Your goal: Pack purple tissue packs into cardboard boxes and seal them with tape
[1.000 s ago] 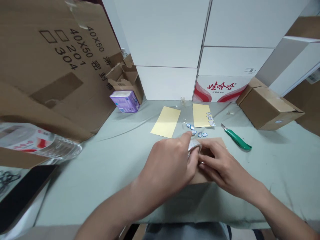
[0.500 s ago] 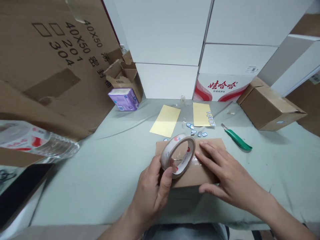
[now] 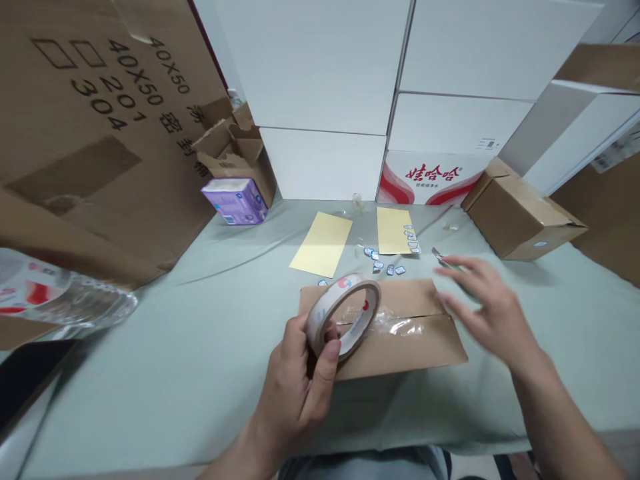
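My left hand (image 3: 299, 383) grips a roll of clear tape (image 3: 343, 312), held upright over the left end of a flat brown cardboard piece (image 3: 400, 337) on the table. A strip of clear tape (image 3: 395, 323) runs from the roll across the cardboard's seam. My right hand (image 3: 480, 303) hovers open, fingers spread, to the right of the cardboard and just over a green utility knife (image 3: 440, 257), most of which it hides.
Two yellow sheets (image 3: 323, 243) (image 3: 393, 229) and several small blue stickers (image 3: 385, 265) lie behind the cardboard. A purple tissue pack (image 3: 234, 200) stands at back left, a brown box (image 3: 517, 210) at right. White cartons (image 3: 325, 80) wall the rear. A water bottle (image 3: 65, 300) lies left.
My left hand pulled the tape roll back to the left, laying tape across the cardboard. My right hand left the cardboard and moved right toward the green knife.
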